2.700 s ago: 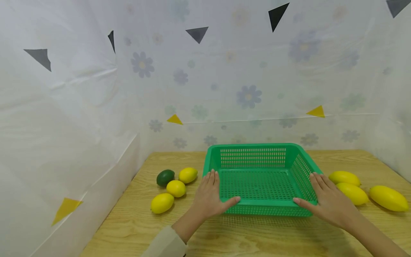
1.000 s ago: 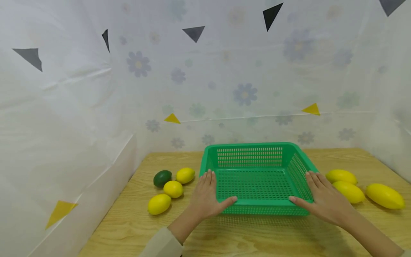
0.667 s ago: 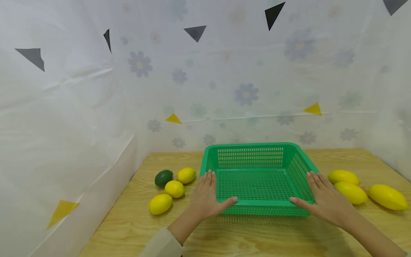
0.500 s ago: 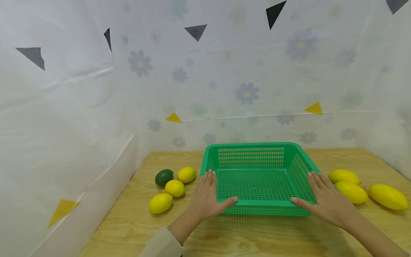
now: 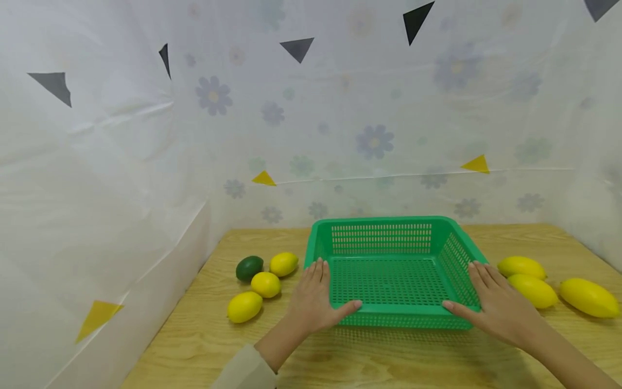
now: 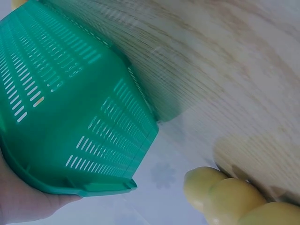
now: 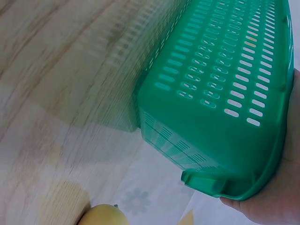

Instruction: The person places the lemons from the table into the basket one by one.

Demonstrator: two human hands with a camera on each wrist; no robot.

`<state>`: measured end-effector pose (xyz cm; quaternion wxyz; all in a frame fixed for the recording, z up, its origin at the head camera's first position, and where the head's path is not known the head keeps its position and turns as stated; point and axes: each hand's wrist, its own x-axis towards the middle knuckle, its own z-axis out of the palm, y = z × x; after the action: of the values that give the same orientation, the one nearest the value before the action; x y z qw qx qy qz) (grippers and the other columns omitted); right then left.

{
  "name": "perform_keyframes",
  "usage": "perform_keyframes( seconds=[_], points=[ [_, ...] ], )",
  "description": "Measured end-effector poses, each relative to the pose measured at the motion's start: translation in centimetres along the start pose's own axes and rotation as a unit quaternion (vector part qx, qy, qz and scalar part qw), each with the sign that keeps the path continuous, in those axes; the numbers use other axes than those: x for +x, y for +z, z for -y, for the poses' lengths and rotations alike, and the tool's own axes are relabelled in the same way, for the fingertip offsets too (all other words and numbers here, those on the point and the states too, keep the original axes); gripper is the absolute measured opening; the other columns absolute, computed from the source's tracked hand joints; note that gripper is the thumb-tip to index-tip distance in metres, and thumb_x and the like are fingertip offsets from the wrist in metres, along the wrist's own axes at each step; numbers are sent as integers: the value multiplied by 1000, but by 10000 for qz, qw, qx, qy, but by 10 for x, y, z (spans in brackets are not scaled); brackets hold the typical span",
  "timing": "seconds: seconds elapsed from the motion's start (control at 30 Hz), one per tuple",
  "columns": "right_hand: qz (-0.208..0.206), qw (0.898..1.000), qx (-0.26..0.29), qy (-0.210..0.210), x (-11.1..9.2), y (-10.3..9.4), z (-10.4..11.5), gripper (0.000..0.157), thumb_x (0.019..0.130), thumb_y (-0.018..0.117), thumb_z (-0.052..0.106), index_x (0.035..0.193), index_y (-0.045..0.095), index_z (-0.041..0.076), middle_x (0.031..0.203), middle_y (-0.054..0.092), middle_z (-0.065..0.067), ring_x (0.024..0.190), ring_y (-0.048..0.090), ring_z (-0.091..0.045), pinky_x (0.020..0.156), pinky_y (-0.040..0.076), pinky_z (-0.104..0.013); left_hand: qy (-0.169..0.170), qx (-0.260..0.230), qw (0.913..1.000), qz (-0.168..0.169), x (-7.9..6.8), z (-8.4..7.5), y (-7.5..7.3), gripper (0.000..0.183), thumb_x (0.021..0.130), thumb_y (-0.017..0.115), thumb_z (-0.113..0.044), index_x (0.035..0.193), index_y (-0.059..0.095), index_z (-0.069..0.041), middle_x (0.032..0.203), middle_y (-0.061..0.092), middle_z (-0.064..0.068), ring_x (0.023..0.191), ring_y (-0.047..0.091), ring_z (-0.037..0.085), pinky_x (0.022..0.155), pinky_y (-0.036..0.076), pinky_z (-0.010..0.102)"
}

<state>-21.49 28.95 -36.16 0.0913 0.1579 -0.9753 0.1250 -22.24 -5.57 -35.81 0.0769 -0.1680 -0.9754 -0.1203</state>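
apart, left hand (image 5: 313,304), right hand (image 5: 501,309), outstretched, touching basket (image 5: 403,310)

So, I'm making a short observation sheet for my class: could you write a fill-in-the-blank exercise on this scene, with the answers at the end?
1. The colour of the basket is ____.
2. In the head view, the dark fruit lies to the ____ of the basket.
3. The number of fruits inside the basket is ____.
4. In the head view, ____ yellow fruits lie to the right of the basket.

Missing words: green; left; zero; three.
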Motion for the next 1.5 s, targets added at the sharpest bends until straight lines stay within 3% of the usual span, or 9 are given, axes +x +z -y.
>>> perform_keyframes(
  seconds=[0.93,1.3,1.5],
  points=[
    [96,9999,73,-32,1,6,-10,94,90,49,52,141,12,-17,144,11,-42,134,6,-55,110,1,-63,62,-45,9998,-171,-4,-1,5,101,82,38,-74,146,22,3,153,19,20,142,21,33,115,23,43],
    [109,9999,92,-4,0,6,-9,94,90,49,52,141,10,-17,145,10,-41,135,7,-54,110,0,-62,38,-250,9996,-92,-5,-1,4,100,83,40,-71,146,19,3,153,16,20,143,17,33,116,21,44],
    [69,10000,43,-40,1,6,-8,94,91,49,53,141,11,-17,145,11,-41,135,6,-54,111,-3,-60,128,-465,9986,-236,-6,2,4,96,84,44,-68,146,21,1,152,20,19,142,16,36,115,22,48]
  ],
)
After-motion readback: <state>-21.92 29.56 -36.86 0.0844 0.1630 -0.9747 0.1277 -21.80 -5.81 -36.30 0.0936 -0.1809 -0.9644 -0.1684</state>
